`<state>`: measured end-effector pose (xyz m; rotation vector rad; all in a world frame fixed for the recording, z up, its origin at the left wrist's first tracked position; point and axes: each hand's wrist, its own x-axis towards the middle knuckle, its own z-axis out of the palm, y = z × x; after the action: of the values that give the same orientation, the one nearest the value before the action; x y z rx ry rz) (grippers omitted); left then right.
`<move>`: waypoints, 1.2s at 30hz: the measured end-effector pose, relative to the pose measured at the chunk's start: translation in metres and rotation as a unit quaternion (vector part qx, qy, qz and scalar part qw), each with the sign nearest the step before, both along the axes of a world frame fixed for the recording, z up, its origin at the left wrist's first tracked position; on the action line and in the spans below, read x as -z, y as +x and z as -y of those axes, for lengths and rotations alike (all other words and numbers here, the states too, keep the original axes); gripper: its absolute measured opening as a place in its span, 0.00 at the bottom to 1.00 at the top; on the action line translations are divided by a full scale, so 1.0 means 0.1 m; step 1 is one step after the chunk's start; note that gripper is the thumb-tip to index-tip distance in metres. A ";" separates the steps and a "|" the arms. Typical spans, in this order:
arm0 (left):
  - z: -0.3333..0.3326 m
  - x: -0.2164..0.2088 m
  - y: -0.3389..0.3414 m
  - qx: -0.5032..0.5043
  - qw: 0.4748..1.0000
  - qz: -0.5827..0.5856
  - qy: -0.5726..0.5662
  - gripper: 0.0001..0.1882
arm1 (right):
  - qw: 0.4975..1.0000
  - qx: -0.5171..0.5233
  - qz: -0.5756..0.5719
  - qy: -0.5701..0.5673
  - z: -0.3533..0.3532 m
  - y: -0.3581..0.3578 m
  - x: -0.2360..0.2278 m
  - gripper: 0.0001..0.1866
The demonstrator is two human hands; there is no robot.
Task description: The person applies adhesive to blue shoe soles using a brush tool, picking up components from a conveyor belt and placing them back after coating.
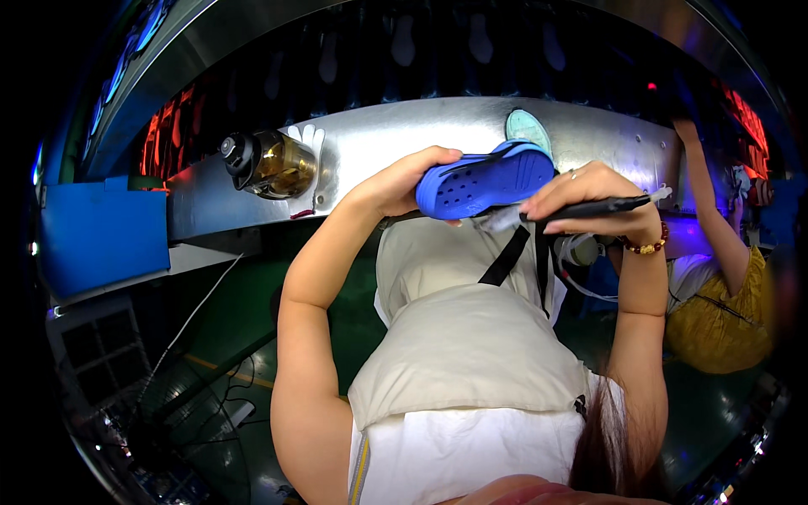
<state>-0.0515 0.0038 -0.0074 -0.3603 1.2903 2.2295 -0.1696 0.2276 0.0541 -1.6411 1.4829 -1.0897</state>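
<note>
Shoe (pixel 484 183), blue with round holes toward its left end, shows in the head view at the near edge of the metal counter (pixel 379 126), in front of the person's apron (pixel 459 345). The left hand (pixel 408 178) has its grip closed around the holed end, with fingers along the upper edge and a fingertip visible beneath. The right hand (pixel 596 198) grasps a slim black tool (pixel 593 209), its blurred pale tip close to the shoe's lower edge; whether they touch, I cannot tell. Just behind the shoe lies a mint-green shoe-shaped piece (pixel 528 128). Farther left on the counter, a dark-lidded bottle (pixel 273 164) of amber contents lies against a white glove (pixel 309 139). At right, a co-worker's arm (pixel 711 198) is raised.
</note>
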 end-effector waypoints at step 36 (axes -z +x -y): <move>-0.36 0.56 -0.18 -0.309 0.919 -0.078 0.232 0.44 | 0.957 0.253 -0.110 -0.091 0.26 0.54 0.54 0.08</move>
<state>-0.0695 0.0395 -0.0630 -0.4582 0.7221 3.0556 -0.1159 0.2013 -0.0001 -1.5834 2.0798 -1.3826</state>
